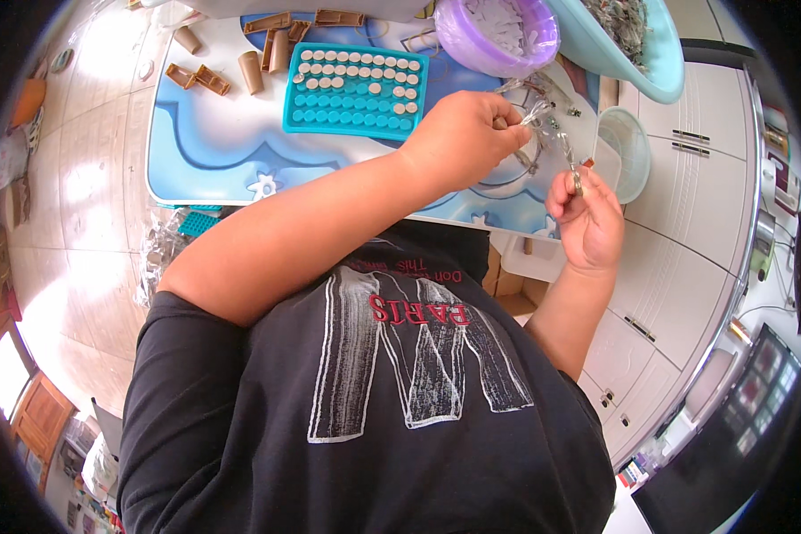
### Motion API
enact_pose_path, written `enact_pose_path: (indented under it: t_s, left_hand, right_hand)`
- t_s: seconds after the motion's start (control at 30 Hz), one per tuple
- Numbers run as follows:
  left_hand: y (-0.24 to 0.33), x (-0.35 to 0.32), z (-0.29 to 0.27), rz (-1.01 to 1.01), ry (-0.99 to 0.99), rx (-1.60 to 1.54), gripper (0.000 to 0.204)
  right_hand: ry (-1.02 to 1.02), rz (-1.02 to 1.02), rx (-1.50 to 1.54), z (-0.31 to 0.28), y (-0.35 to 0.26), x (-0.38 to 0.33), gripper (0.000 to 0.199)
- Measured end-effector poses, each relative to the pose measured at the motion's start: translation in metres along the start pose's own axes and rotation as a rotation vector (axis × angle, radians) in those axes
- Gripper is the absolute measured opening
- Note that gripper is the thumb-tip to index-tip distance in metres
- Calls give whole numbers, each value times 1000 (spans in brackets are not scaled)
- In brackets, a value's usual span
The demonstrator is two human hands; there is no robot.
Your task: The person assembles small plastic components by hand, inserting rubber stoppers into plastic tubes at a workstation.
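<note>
At the right part of the table, my left hand (482, 141) is closed, thumb and fingers pinching a looped bundle of thin silvery wire (536, 114). Lower and to the right, my right hand (587, 218) is closed too, its fingertips pinching a twisted wire end (576, 181). A strand of wire runs between the two hands. Around them on the table lies more loose wire with small dark parts (571, 112). What sits under my left hand is partly hidden by it.
A turquoise tray (288, 111) bears rows of round whitish discs. Brown plastic pieces (212, 80) and brown cylinders (251, 73) lie behind and left of it. Farther back stand a purple bowl (449, 40) with white pieces and a light teal basin (670, 76). A translucent container (632, 156) hangs at the right edge.
</note>
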State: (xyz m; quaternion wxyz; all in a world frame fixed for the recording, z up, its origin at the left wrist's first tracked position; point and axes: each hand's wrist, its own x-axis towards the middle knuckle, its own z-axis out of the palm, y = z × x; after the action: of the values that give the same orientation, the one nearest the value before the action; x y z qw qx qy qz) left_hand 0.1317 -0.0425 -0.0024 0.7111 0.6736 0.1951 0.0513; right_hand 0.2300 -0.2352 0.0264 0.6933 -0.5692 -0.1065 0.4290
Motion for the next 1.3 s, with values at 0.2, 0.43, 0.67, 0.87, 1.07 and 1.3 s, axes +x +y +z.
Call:
enact_pose_path:
  t_s: [0.2,0.43,0.67,0.87,1.07,1.3]
  left_hand:
    - [12,-6,2,6,-29,68,24]
    - [11,-10,4,20,-41,100,25]
    - [9,-11,5,-4,-52,101,25]
    - [9,-14,5,80,-24,169,23]
    - [11,-17,6,105,-22,256,22]
    - [11,-16,5,107,13,270,24]
  right_hand:
    - [17,14,67,8,1,-4,18]
    - [-13,11,184,12,2,0,18]
    - [-16,43,198,20,5,2,18]
    - [-8,21,198,18,5,2,18]
    - [-34,13,199,20,5,2,19]
    - [61,-56,-61,25,4,-4,22]
